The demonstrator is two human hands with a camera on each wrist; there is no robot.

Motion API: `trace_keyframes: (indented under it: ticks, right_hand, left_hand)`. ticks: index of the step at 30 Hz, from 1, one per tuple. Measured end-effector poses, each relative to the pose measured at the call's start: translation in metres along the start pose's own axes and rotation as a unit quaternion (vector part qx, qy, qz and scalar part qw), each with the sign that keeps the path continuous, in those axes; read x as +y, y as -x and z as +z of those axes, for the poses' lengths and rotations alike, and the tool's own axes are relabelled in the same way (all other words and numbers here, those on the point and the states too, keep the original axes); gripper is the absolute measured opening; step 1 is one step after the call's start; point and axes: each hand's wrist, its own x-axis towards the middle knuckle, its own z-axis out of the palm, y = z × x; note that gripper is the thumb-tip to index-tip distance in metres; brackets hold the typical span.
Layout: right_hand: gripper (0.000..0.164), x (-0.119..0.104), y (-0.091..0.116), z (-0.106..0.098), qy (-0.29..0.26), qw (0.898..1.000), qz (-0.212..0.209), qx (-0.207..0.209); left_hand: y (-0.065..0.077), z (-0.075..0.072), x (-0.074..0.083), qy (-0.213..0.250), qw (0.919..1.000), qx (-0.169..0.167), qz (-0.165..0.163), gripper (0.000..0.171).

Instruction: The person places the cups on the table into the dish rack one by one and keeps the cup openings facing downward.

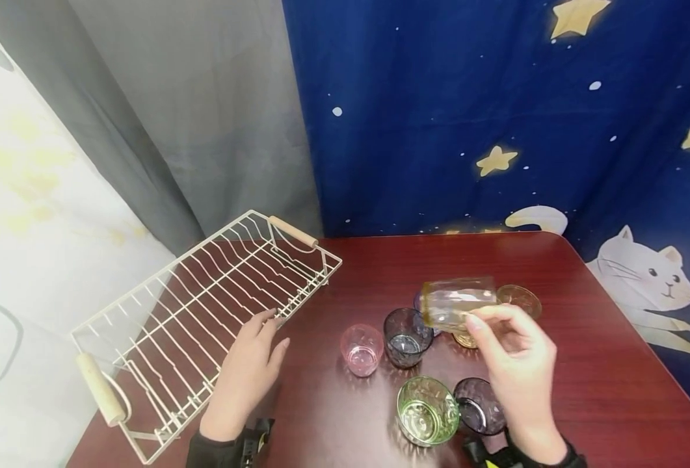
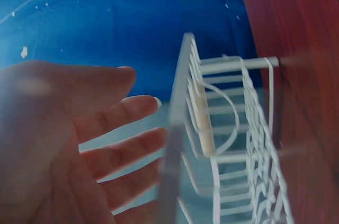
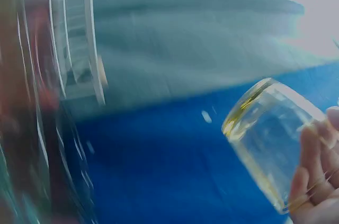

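My right hand [image 1: 517, 364] holds a clear yellowish drinking glass [image 1: 458, 302] by one end, tipped onto its side in the air over the other glasses. The same glass shows in the right wrist view with fingertips [image 3: 310, 155] around it. At the left stands a cream wire dish rack [image 2: 172, 139] with wooden handles [image 1: 100, 390]. Beside its near long edge is my left hand [image 1: 248, 364], fingers loosely extended and holding nothing. Whether the fingertips touch the rim is hard to tell.
Near the right hand stand a pink glass [image 1: 362, 354], a dark grey glass [image 1: 406, 344], a green glass [image 1: 426, 416], a dark purple glass [image 1: 479, 409] and an amber glass [image 1: 519, 299]. Others are partly hidden behind the raised glass. Curtains [image 1: 391, 162] hang behind the red-brown table [image 1: 321, 390].
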Motion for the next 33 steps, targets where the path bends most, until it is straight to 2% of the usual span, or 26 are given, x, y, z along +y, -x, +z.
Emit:
trace_keyframes:
  ticks: [4,6,8,10,13,17,19,22,24,26,29,33]
  right_hand:
    - [0.021,0.003,0.008,0.017,-0.004,0.997,0.067,-0.031]
    - [0.025,0.006,0.012,0.023,-0.004,0.995,0.100,-0.032]
    - [0.028,0.009,0.015,0.027,-0.015,0.993,0.110,-0.036]
    - [0.029,0.014,0.018,0.031,-0.033,0.992,0.113,-0.041]
    - [0.029,0.020,0.022,0.036,-0.062,0.991,0.106,-0.058]
    - [0.029,0.026,0.025,0.043,-0.086,0.987,0.112,-0.074]
    - [0.029,0.029,0.026,0.045,-0.085,0.986,0.120,-0.080]
    - [0.029,0.031,0.028,0.047,-0.084,0.984,0.127,-0.087]
    - [0.029,0.033,0.029,0.047,-0.088,0.984,0.126,-0.093]
    - [0.029,0.034,0.030,0.047,-0.093,0.983,0.126,-0.099]
    - [0.029,0.035,0.031,0.048,-0.089,0.981,0.132,-0.108]
    - [0.029,0.034,0.032,0.048,-0.072,0.980,0.147,-0.116]
  left_hand:
    - [-0.010,-0.001,0.016,0.036,0.9987,-0.004,0.035,0.035]
    - [-0.014,-0.002,0.026,0.073,0.9958,-0.014,0.054,0.039]
    - [-0.017,-0.003,0.037,0.122,0.9895,-0.031,0.071,0.046]
    - [-0.018,-0.002,0.047,0.172,0.9798,-0.055,0.086,0.055]
    - [-0.020,0.000,0.060,0.244,0.9605,-0.078,0.108,0.069]
    - [-0.023,0.006,0.072,0.324,0.9318,-0.085,0.139,0.082]
    - [-0.025,0.009,0.076,0.348,0.9217,-0.088,0.148,0.085]
    - [-0.025,0.014,0.080,0.367,0.9150,-0.091,0.141,0.085]
    - [-0.023,0.017,0.082,0.372,0.9150,-0.089,0.128,0.082]
    - [-0.022,0.018,0.083,0.385,0.9117,-0.085,0.114,0.077]
    - [-0.021,0.019,0.083,0.409,0.9034,-0.081,0.099,0.070]
    - [-0.021,0.017,0.081,0.448,0.8854,-0.086,0.089,0.065]
